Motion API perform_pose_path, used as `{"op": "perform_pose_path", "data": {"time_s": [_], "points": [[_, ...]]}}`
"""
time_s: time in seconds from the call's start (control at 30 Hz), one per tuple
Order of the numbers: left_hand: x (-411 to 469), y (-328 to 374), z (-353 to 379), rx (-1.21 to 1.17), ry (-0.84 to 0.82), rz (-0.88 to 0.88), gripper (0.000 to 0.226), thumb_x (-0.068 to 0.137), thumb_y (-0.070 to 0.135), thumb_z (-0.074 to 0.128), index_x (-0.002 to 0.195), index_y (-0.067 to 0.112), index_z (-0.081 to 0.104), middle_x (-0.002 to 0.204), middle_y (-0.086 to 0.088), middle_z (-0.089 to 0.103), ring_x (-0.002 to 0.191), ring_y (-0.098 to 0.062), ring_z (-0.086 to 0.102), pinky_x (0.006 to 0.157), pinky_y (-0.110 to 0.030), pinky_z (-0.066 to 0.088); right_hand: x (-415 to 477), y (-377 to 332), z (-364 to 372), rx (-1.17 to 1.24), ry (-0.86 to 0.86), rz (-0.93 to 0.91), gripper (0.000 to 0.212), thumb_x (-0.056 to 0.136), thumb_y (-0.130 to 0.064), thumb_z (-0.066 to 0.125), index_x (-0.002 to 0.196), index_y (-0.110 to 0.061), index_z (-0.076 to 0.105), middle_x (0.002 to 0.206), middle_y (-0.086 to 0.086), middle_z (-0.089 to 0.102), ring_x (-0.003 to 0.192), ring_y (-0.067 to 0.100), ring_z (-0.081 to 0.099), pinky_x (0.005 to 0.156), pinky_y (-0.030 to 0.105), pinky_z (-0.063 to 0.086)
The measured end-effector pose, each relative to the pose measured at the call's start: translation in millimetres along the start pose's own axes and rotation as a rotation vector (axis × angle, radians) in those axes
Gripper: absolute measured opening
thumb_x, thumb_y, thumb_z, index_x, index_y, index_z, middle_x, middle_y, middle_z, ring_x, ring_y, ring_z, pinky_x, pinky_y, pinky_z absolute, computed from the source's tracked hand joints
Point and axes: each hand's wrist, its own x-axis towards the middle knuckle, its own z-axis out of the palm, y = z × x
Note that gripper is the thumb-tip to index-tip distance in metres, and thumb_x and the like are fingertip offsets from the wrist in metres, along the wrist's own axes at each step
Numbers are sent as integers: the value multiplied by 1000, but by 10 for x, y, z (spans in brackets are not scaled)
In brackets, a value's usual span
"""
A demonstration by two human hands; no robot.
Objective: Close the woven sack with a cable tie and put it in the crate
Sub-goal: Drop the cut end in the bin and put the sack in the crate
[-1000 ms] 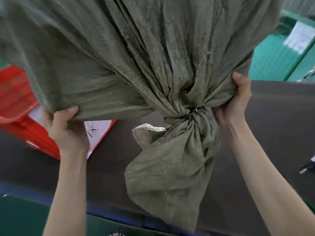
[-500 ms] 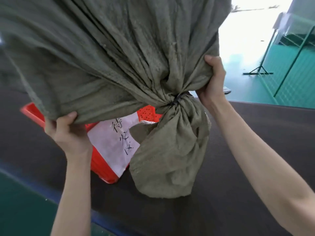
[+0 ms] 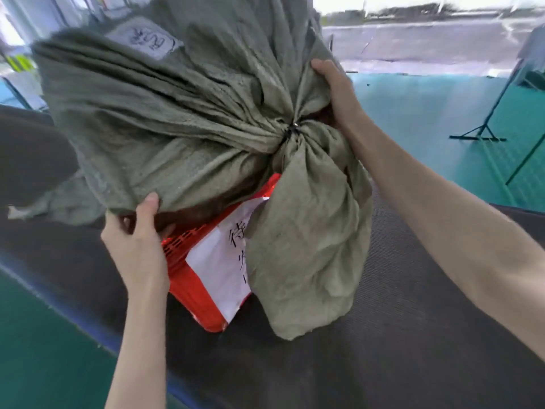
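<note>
Swung the tied sack over the red crate now, both hands' grip clenched on cloth, so just lowering left.

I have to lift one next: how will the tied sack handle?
Probably floppy: the sack creases and its tail droops below the cable tie. Likely bulky, since the left hand and right hand both clutch it.

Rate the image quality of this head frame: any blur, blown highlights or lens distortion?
Head view: the woven sack is motion-smeared along its left edge, though the cable tie reads fairly crisp; daylight at the top is blown out; wide-angle stretch enlarges the right forearm; the red crate is shadowed beneath the sack.
</note>
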Motion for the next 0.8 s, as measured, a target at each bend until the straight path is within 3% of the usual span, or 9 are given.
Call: {"op": "perform_pose_path", "data": {"time_s": [0.1,0.2,0.3,0.37,0.47,0.53,0.6,0.67,0.8], "points": [[-89,49,-10,284,-2,52,35,81,46,63,98,15,66,100,-6,71,98,-22,66,89,-44,51,308,56,217,-229,-32,-22,46,62,-38,70,98,-11,61,103,11,65,86,21,64,76,26,55],[-138,81,46,733,-12,223,45,88,47,57,97,3,61,94,-19,68,93,-38,61,81,-43,45,456,269,229,-560,-73,102,57,85,-34,57,128,2,45,112,13,56,92,19,55,55,17,43],[-155,138,144,958,-95,337,52,89,45,54,93,-7,55,83,-30,64,82,-48,59,72,-46,42,577,591,-42,-822,-46,232,61,93,-40,47,136,1,36,121,12,51,104,23,51,69,21,43],[-133,152,194,1021,-108,369,54,89,45,55,85,-9,52,72,-33,60,73,-49,58,67,-47,40,634,658,-97,-842,-30,229,66,90,-43,49,139,-1,34,133,14,48,113,25,51,86,27,42],[-149,169,268,1078,-142,370,59,86,53,55,75,-4,47,64,-32,57,66,-47,56,68,-51,42,706,607,-64,-836,-78,211,71,86,-43,52,139,0,33,124,10,50,92,17,51,71,21,36],[-160,132,302,1080,-181,334,62,83,58,55,70,-1,43,60,-30,55,62,-45,55,67,-52,47,785,561,-39,-889,-98,181,63,93,-37,49,140,-1,30,124,11,48,90,14,46,68,17,37],[-125,39,299,1083,-200,286,61,83,58,54,64,1,41,61,-30,56,62,-45,55,67,-52,47,804,493,49,-978,-153,148,54,95,-33,49,138,-4,34,116,8,48,79,8,47,54,7,39],[-63,-87,253,1112,-213,252,60,85,56,51,63,0,44,65,-32,58,69,-48,56,68,-48,43,813,487,170,-1099,-255,149,49,94,-33,51,134,-7,40,110,6,47,71,5,45,47,9,38],[-20,-215,257,1213,-200,174,46,86,55,52,92,11,64,91,-22,66,85,-46,59,70,-43,43,751,644,332,-1404,-487,217,42,96,-36,44,124,-6,54,122,12,57,90,19,53,74,23,38]]}}
